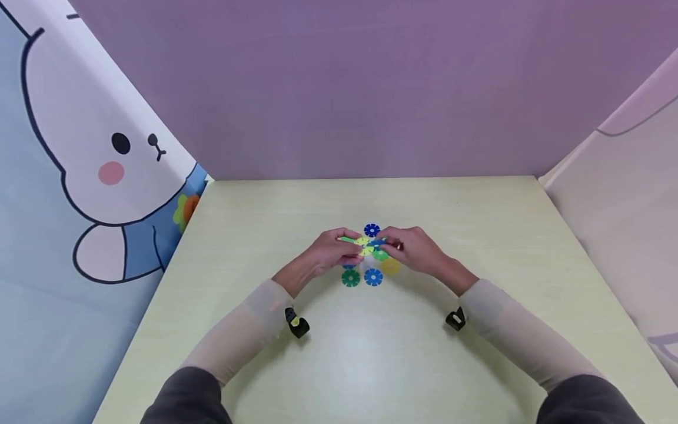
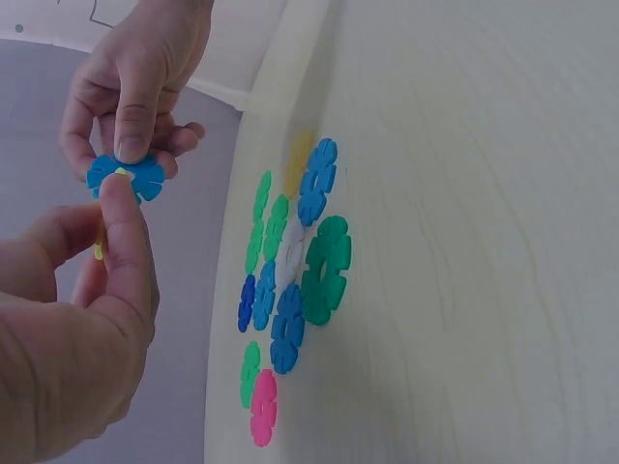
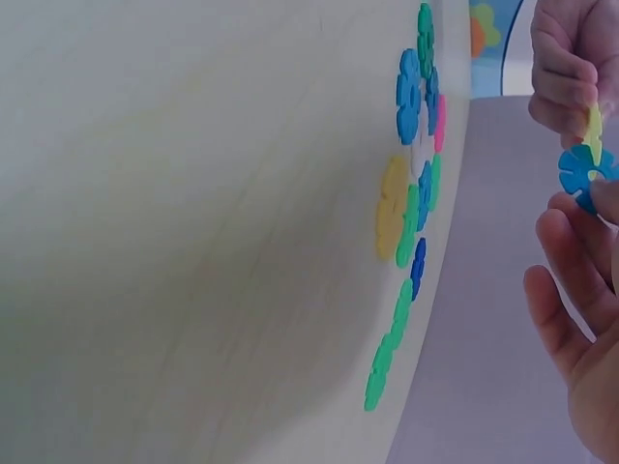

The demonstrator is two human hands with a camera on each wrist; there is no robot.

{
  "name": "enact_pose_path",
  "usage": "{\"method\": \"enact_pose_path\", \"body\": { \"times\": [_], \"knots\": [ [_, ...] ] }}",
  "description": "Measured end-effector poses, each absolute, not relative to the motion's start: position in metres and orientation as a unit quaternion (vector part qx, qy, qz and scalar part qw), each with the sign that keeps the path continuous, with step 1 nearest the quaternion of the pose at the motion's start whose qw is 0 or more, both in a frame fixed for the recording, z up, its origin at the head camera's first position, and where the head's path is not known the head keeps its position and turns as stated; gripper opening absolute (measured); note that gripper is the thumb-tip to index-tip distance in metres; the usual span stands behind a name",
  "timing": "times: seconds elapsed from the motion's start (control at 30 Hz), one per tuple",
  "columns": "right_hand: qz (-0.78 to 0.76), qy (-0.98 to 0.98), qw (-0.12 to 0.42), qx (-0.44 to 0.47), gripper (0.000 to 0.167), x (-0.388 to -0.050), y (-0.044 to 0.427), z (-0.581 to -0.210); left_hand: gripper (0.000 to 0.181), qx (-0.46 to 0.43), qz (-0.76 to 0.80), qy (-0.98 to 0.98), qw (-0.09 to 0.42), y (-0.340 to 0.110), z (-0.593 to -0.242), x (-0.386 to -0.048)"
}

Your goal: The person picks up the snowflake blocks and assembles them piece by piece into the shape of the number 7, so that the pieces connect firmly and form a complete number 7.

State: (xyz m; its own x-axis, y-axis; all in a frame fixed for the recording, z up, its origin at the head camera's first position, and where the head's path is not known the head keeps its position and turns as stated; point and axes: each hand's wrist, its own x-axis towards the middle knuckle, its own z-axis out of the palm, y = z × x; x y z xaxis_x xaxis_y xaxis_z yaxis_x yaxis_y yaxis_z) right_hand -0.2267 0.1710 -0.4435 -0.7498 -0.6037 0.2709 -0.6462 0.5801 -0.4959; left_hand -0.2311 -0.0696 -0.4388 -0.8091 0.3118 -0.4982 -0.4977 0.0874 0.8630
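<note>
In the head view, my left hand [image 1: 329,250] and right hand [image 1: 417,248] meet above the table's middle. My left fingers and thumb pinch a yellow slotted snowflake disc [image 3: 593,133], seen edge-on in the right wrist view. A blue snowflake disc [image 2: 145,178] is pinched by my right thumb and fingers. The two discs touch crosswise, with the yellow edge at the blue disc's slots; how deep it sits cannot be told. Part of each disc is hidden by fingers. Below lie loose discs, among them a dark blue one [image 1: 372,230] and a dark green one [image 1: 351,278].
More discs lie flat in a cluster: a blue disc [image 1: 373,277], an orange-yellow disc [image 1: 391,267], a pink disc [image 2: 263,408], a whitish disc [image 2: 291,249] and several green ones. The pale wooden table [image 1: 360,365] meets a purple panel [image 1: 371,88] behind.
</note>
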Motion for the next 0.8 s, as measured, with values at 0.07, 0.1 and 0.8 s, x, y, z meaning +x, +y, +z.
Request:
{"method": "enact_pose_path", "body": {
  "times": [0.07,0.1,0.8],
  "knots": [
    [0.292,-0.889,0.031,0.352,0.02,-0.228,0.172,-0.444,0.039,-0.071,0.671,0.674,0.301,-0.07,-0.439,-0.231],
    [0.29,-0.889,0.028,0.353,0.02,-0.229,0.173,-0.445,0.039,-0.072,0.67,0.675,0.3,-0.07,-0.44,-0.231],
    [0.201,-0.944,-0.048,0.259,0.026,-0.257,0.203,-0.454,0.041,-0.077,0.676,0.671,0.296,-0.078,-0.445,-0.232]
  ]
}}
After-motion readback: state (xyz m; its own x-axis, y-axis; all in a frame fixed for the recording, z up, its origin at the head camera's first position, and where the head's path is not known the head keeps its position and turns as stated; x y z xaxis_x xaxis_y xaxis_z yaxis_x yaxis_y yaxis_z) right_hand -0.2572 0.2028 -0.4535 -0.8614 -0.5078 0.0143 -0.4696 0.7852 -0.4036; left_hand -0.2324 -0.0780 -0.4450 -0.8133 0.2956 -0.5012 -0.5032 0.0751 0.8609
